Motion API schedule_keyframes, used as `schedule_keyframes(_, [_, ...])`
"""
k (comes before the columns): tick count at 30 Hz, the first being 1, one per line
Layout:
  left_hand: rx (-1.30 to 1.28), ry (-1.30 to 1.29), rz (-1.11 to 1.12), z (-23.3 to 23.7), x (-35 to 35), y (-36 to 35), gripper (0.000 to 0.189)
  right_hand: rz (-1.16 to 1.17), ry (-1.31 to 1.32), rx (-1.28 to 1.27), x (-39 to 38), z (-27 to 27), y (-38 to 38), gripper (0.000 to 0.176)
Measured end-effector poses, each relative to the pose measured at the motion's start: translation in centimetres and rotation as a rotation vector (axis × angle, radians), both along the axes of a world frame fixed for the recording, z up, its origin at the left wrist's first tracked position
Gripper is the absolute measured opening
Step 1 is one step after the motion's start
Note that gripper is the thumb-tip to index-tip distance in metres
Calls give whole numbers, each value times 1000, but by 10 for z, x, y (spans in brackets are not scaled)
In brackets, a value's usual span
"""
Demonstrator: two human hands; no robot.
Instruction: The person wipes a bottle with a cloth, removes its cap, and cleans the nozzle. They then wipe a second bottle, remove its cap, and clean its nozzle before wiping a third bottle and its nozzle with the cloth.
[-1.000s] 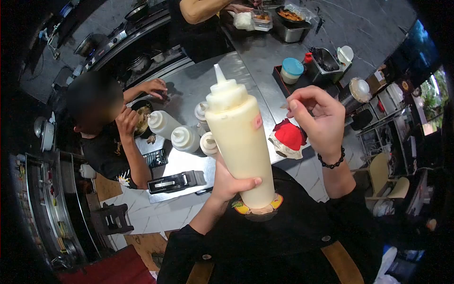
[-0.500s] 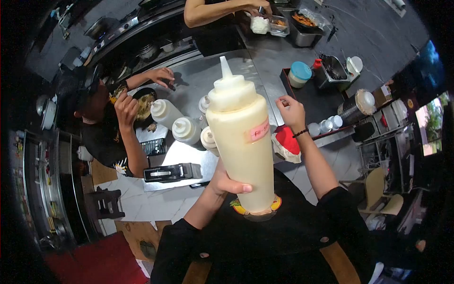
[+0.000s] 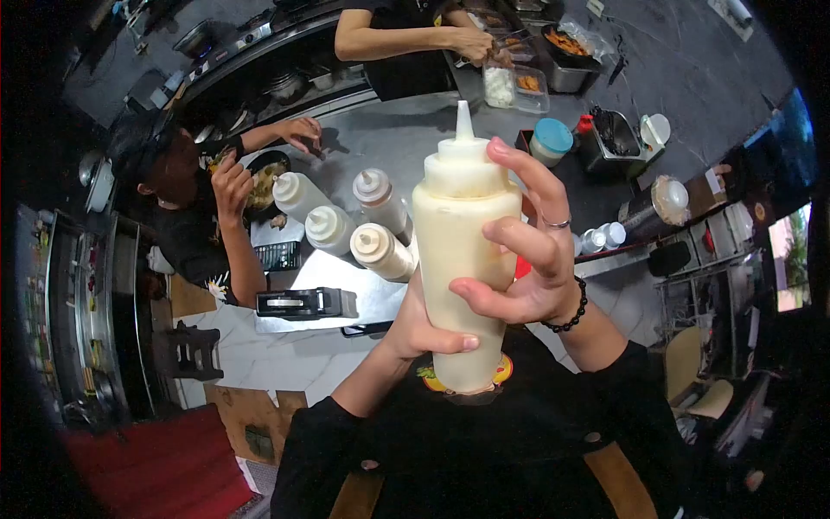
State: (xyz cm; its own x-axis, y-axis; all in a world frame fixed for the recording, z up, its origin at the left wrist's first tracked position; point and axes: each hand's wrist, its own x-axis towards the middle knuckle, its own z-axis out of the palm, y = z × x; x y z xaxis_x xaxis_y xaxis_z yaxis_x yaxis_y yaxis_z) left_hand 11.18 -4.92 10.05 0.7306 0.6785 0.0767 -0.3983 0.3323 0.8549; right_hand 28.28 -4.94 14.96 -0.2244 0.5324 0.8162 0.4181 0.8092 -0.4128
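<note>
A large squeeze bottle [image 3: 451, 251] with a pale cream filling and a pointed nozzle stands upright before my chest. My left hand [image 3: 422, 329] grips its lower part, thumb across the front. From the right, my right hand [image 3: 540, 264] curls round the upper part, its fingertips lying against the cap collar and the front wall. The pink label is hidden behind those fingers. Just left of the bottle are other squeeze bottles: a brown-topped one [image 3: 377, 201], a cream one [image 3: 378, 249] and two white ones [image 3: 298, 197] on the metal counter.
A black device [image 3: 299, 303] lies at the counter's near edge. On the left a co-worker's hands [image 3: 232, 186] are raised near a pan [image 3: 266, 177]. Across the counter, another person's hands [image 3: 471, 43] are at plastic containers [image 3: 529, 82]. A blue-lidded tub [image 3: 551, 140] stands right.
My right hand has come from the right onto the bottle and now covers its label. The bottle has shifted slightly right, uncovering the bottles behind it. The far person's hands have moved at the containers.
</note>
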Motion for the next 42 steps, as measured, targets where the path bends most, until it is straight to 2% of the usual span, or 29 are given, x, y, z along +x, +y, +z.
schedule_keyframes(4, [55, 16, 40, -3, 9, -9, 104, 47, 73, 39, 8, -5, -6, 46])
schedule_keyframes(9, [101, 17, 67, -1, 21, -18, 106, 112, 227, 36, 12, -11, -13, 41])
schedule_keyframes(18, [2, 60, 155, 2, 28, -34, 104, 180, 145, 23, 25, -19, -9, 38])
schedule_keyframes(21, [16, 61, 185, 3, 29, -36, 103, 136, 430, -51, 11, -25, -16, 40])
schedule_keyframes(24, [31, 60, 197, 5, 31, -38, 103, 62, 228, 13, 22, -22, -22, 45])
schedule_keyframes(27, [60, 83, 188, 3, 30, -39, 104, 30, 139, 38, 27, -18, -25, 48])
schedule_keyframes(30, [84, 106, 175, -1, 29, -39, 106, 25, 121, 70, 28, -19, -27, 45])
schedule_keyframes(42, [126, 178, 204, -5, 22, -36, 107, 3, 180, -109, 15, -20, -34, 34])
